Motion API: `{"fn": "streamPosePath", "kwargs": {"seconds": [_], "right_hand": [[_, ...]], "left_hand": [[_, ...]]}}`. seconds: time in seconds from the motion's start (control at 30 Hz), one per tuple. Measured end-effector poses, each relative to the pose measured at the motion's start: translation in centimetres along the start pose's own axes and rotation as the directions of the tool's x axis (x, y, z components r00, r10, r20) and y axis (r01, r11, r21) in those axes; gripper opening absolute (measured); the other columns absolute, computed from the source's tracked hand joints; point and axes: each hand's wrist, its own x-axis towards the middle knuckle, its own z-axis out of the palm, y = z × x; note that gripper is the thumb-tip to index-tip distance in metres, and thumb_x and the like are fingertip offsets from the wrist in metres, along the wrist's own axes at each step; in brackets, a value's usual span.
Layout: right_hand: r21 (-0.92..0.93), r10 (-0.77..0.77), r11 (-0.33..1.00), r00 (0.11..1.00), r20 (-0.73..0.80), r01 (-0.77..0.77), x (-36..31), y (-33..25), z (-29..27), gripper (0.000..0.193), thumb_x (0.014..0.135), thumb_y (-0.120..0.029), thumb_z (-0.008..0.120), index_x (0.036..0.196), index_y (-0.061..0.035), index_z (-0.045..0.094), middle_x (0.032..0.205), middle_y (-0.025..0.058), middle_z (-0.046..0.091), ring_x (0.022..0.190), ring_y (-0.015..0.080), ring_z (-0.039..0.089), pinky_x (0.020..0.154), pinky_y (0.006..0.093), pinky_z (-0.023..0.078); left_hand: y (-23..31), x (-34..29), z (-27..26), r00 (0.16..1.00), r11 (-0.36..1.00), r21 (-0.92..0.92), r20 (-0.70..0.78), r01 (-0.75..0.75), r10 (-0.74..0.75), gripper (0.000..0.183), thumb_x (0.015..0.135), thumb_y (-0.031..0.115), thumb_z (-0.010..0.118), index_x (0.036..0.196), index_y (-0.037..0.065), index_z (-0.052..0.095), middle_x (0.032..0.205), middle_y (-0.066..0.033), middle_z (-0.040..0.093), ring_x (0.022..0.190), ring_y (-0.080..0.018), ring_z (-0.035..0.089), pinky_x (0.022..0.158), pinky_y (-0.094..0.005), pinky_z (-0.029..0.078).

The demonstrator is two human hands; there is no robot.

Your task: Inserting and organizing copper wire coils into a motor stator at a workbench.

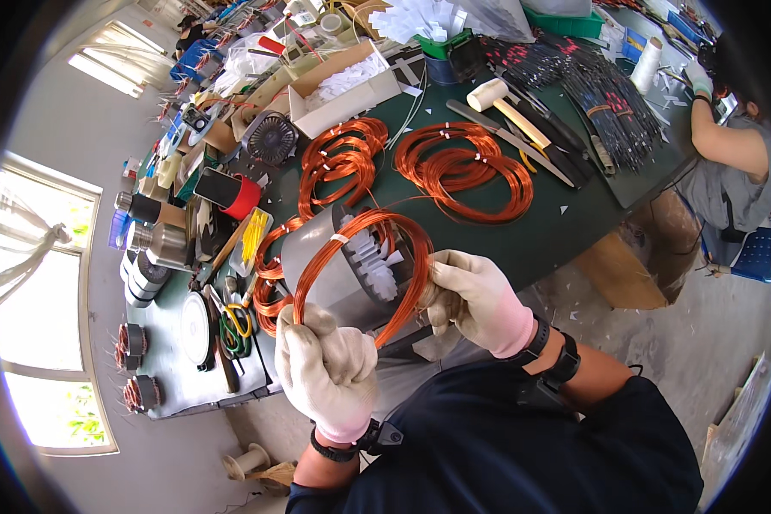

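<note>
In front of me a loop of copper wire (421,261), tied with a white band, is held up between both hands. My left hand (327,368), in a white glove, has its fingers closed on the loop's lower left part. At the loop's right side the gloved fingers of my right hand (475,300) pinch the wire. Directly behind the loop lies a grey metal stator core (338,295) with white slot liners (375,265) standing out of its bore. Some wire at the core is hidden behind the loop and my fingers.
More copper coils (480,176) lie on the green table (565,210), near a mallet (522,120) and black sleeved leads (608,111). A small fan (270,139), a box of white strips (343,86) and scissors (231,313) stand leftward. Another person (737,146) works at right.
</note>
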Motion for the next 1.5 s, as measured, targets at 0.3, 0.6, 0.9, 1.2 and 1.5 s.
{"fn": "streamPosePath", "kwargs": {"seconds": [0.3,0.6,0.9,1.2,1.5], "right_hand": [[-0.644,-0.519,0.138,0.608,0.600,0.753,-1.2,-3.0,4.7,0.031,0.087,0.003,0.068,0.118,0.0039,0.067,0.108,0.0184,0.071,0.094,0.0325,0.071,0.087,0.0345,0.056],[-0.590,-0.616,-0.356,0.293,0.731,0.724,-0.7,-6.0,5.6,0.038,0.078,-0.005,0.078,0.115,-0.0069,0.069,0.098,0.0116,0.073,0.088,0.0274,0.073,0.078,0.0360,0.058],[-0.533,-0.465,-0.292,0.370,0.805,0.794,0.6,-7.3,7.0,0.034,0.079,-0.011,0.079,0.113,-0.0146,0.075,0.077,0.0036,0.060,0.065,0.0224,0.062,0.054,0.0341,0.048],[-0.527,-0.458,0.183,0.547,0.701,0.830,-0.5,-9.4,8.4,0.020,0.081,0.004,0.081,0.100,0.0003,0.076,0.085,0.0122,0.070,0.073,0.0238,0.070,0.065,0.0315,0.053],[-0.388,-0.455,-0.589,0.106,0.884,0.709,0.1,-4.0,6.3,0.038,0.071,-0.019,0.078,0.106,-0.0053,0.072,0.103,0.0085,0.069,0.093,0.0279,0.066,0.079,0.0396,0.056]], "left_hand": [[0.3,0.1,1.2,0.995,0.998,0.030,0.085,0.050,-0.052,0.034,0.112,0.030,0.049,0.113,-0.003,0.056,0.057,0.0080,0.032,0.043,-0.0040,0.027,0.042,-0.0236,0.027],[2.9,1.6,2.3,0.978,0.859,0.481,0.018,0.172,-0.206,0.017,0.097,0.010,0.054,0.105,-0.005,0.056,0.062,0.0036,0.040,0.047,-0.0056,0.031,0.046,-0.0233,0.031],[1.9,2.7,0.5,0.958,0.300,0.912,0.246,-0.280,0.147,0.022,0.086,-0.006,0.062,0.107,-0.002,0.069,0.086,-0.0091,0.069,0.070,-0.0174,0.068,0.064,-0.0296,0.051],[2.9,2.6,0.4,0.912,-0.089,0.931,0.365,-0.354,0.187,0.028,0.082,-0.001,0.069,0.110,0.004,0.069,0.079,-0.0086,0.071,0.061,-0.0249,0.069,0.063,-0.0346,0.054],[1.5,2.9,1.0,0.920,0.032,0.951,0.288,-0.307,0.265,0.021,0.099,0.005,0.065,0.119,-0.002,0.062,0.078,-0.0135,0.070,0.060,-0.0225,0.070,0.059,-0.0318,0.054]]}}
